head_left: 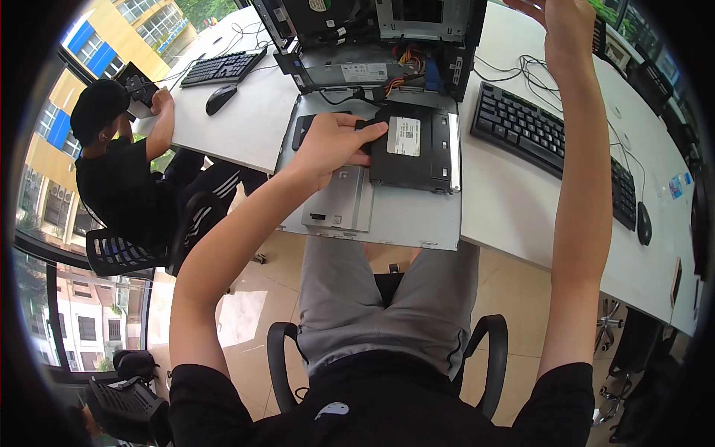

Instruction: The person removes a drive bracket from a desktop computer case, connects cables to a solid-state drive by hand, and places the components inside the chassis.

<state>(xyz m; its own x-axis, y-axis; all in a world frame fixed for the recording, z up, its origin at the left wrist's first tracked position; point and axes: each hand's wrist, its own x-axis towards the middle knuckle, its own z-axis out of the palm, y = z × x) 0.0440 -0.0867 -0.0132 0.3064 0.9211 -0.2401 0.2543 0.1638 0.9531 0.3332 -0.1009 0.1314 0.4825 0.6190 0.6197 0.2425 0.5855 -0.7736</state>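
Observation:
My left hand point(333, 149) grips the left end of a black optical drive point(432, 141), its thumb on top and its other fingers partly hidden. A white label shows on the drive's top, and a silver edge runs down its right side. Beneath it lies a grey metal side panel point(421, 216) with a raised section. Behind the drive stands an opened computer case point(328, 63) with coloured cables point(406, 63) inside. My right hand point(560, 21) is raised to the right of the case, cut off by the top of the view; the fingers that show are stretched out and hold nothing visible.
A black keyboard point(518, 127) lies to the right, with a mouse point(644, 223) and a plastic bottle point(678, 185) farther over. Another keyboard point(223, 68) and mouse point(221, 99) are at the left. A person point(112, 171) sits at the table's left side, handling a dark device.

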